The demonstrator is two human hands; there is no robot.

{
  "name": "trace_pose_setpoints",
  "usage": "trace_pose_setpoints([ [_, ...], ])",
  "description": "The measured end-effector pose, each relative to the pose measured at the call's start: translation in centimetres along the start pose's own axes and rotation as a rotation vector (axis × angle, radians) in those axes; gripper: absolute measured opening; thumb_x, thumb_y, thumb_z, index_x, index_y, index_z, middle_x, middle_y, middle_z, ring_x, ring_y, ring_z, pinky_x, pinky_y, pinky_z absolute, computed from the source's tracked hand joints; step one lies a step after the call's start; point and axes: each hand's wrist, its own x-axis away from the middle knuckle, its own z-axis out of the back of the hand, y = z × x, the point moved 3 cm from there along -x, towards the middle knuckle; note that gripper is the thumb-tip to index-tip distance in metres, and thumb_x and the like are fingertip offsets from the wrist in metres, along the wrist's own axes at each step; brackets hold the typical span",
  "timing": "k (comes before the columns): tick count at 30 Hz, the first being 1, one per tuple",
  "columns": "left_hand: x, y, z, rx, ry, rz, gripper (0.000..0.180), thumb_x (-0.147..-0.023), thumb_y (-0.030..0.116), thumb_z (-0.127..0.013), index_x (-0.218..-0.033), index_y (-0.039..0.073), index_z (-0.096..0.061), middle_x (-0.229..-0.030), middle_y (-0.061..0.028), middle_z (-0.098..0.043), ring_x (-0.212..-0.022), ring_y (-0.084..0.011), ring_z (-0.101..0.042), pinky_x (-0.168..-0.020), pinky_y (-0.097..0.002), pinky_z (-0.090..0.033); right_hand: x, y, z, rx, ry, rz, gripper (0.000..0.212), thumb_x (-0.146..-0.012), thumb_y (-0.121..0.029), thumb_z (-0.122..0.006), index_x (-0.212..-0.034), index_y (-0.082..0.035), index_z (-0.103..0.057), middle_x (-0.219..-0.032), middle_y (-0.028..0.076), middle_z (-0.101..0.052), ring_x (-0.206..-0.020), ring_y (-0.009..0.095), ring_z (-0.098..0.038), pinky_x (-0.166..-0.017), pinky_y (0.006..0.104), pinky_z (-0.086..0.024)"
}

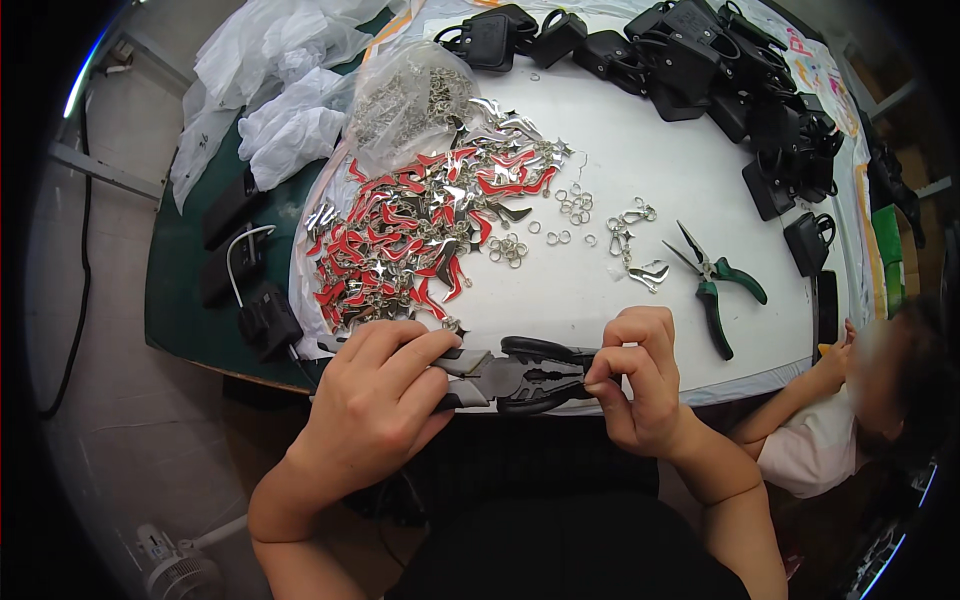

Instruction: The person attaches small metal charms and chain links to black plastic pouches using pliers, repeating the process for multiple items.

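In my left hand (385, 390) is a pair of pliers (495, 378), its grey-and-black grips under my curled fingers and its jaws pointing right. A black piece with curved edges (540, 348) shows above and below the jaws, partly hidden by them, so I cannot tell its kind. My right hand (638, 385) is closed in a pinch at the jaw tips; whatever is between its thumb and finger is too small to make out. Beyond my left hand lies a heap of red, black and silver high-heel shoe charms (400, 230).
Green-handled needle-nose pliers (712, 280) lie open at right, near loose metal rings (510, 250) and a clasp with a shoe charm (645, 272). A plastic bag of hardware (412, 105) rests on the heap. Black mini bags (690, 55) line the far right. Another person (810, 420) sits at right.
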Motion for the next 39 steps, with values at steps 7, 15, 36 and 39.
trace_pose_setpoints([
  [7,0.2,0.2,0.1,0.01,-0.012,0.011,0.041,-0.049,0.01,-0.082,-0.08,0.001,-0.057,-0.114,-0.0139,-0.064,-0.1,-0.0332,-0.062,-0.08,-0.0449,-0.052,0.5,0.0,-0.3,0.02,0.061,0.001,0.021,-0.078,-0.005,-0.073,-0.093,-0.005,-0.058,-0.098,0.011,-0.052,-0.09,0.029,-0.049,-0.08,0.0394,-0.041],
  [15,-0.3,0.0,-0.2,0.006,0.01,-0.045,0.043,-0.045,0.01,-0.082,-0.076,0.001,-0.055,-0.108,-0.0139,-0.065,-0.095,-0.0332,-0.063,-0.076,-0.0445,-0.051,0.4,0.1,0.3,-0.012,0.031,-0.008,0.021,-0.081,-0.008,-0.073,-0.096,-0.005,-0.058,-0.1,0.011,-0.054,-0.094,0.03,-0.05,-0.083,0.0393,-0.041],
  [36,0.4,-3.9,0.1,0.066,0.02,0.035,0.051,-0.052,0.016,-0.086,-0.096,0.002,-0.064,-0.087,-0.0112,-0.065,-0.075,-0.0307,-0.063,-0.067,-0.039,-0.051,3.0,2.0,9.6,0.255,-0.254,-0.498,0.058,-0.071,-0.019,-0.084,-0.116,0.003,-0.054,-0.096,0.013,-0.056,-0.076,0.027,-0.056,-0.068,0.0334,-0.046],
  [39,0.8,-4.1,0.0,0.075,0.002,0.027,0.05,-0.052,0.015,-0.085,-0.095,0.001,-0.064,-0.085,-0.0102,-0.065,-0.074,-0.0303,-0.063,-0.066,-0.0394,-0.051,-0.1,-1.6,7.7,0.283,-0.316,-0.245,0.068,-0.064,-0.026,-0.089,-0.117,0.001,-0.055,-0.098,0.014,-0.055,-0.078,0.028,-0.055,-0.068,0.0352,-0.046],
])
